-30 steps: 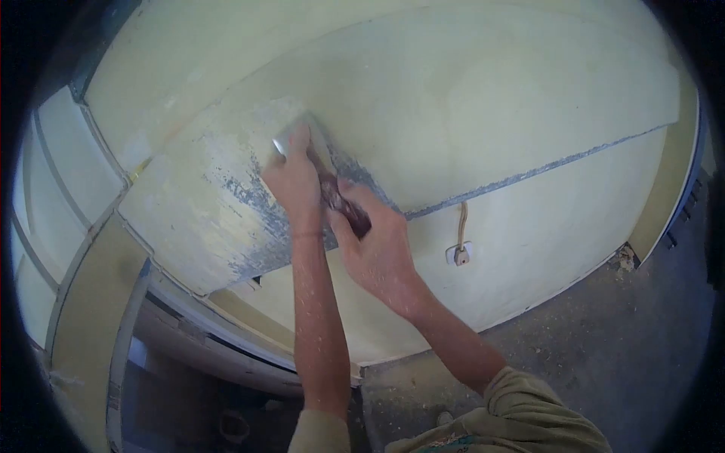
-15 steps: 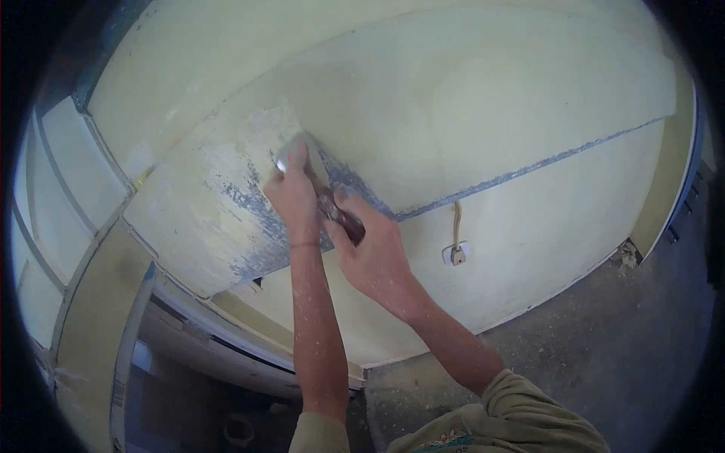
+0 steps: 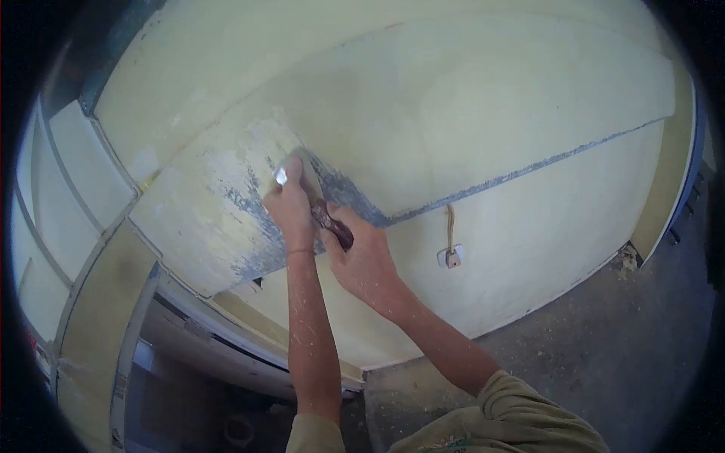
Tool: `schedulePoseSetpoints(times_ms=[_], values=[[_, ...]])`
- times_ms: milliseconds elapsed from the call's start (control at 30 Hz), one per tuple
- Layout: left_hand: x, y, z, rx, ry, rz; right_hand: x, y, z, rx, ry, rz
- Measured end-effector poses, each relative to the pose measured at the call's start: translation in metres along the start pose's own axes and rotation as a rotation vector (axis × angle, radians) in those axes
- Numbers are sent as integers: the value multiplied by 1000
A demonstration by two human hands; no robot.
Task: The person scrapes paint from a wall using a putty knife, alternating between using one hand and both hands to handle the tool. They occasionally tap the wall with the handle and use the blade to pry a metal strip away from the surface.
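Yellow paint is stripped only in a patch (image 3: 226,204) — most of the wall (image 3: 491,113) remains. Right hand (image 3: 362,260) grips the scraper (image 3: 313,200) handle; left hand (image 3: 291,204) presses its blade against the wall.

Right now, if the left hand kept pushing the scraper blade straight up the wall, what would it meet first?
The left hand presses the scraper against the wall; straight ahead lies intact yellow paint, nothing else, seemingly.

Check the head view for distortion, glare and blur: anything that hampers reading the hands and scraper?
Head view: strong fisheye, the wall bows and corners go black; even soft light, no hard shadows; small glint on the scraper blade; left hand and right hand reasonably sharp.
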State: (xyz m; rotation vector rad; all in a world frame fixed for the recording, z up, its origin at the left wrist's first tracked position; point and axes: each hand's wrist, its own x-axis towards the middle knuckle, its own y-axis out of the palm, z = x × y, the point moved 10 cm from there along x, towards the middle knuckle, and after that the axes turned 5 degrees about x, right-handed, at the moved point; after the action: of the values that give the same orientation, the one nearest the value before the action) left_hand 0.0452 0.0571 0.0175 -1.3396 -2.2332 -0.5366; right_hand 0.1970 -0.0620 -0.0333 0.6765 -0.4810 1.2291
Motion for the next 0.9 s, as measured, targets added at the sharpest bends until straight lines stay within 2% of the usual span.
schedulePoseSetpoints(times_ms=[100, 167, 200, 300, 367, 433, 500, 567, 633, 700, 767, 833, 900], values=[[8, 0, -30, -83, 63, -79, 17, 7, 10, -49, -35, -7], [40, 5, -87, 113, 82, -89, 59, 22, 37, 9, -119, -34], [56, 8, -95, 113, 86, -91, 69, 22, 46, 12, -122, -33], [60, 2, -73, 22, -17, -37, 57, 25, 50, -12, -119, -26], [33, -4, -60, 130, 59, -65, 36, 15, 32, -15, -91, -52], [20, -1, -36, 4, 86, -23, 21, 5, 19, -35, -83, -37], [17, 2, -16, -1, -36, -25, 18, 2, 15, -55, -81, -21], [28, 1, -24, -18, -16, -84, 22, 9, 14, -61, -91, -28], [42, 8, -59, -60, 46, 9, 36, 22, 31, -59, -90, -27], [39, 7, -61, -107, -42, 4, 42, 28, 34, -65, -79, -17], [35, -3, -62, 167, 60, -51, 33, 21, 29, 5, -136, -85], [27, 0, -22, 87, 17, -23, 15, 12, 12, -27, -78, -44], [25, 4, -3, -61, 56, -49, 18, 11, 7, -55, -30, -15]])
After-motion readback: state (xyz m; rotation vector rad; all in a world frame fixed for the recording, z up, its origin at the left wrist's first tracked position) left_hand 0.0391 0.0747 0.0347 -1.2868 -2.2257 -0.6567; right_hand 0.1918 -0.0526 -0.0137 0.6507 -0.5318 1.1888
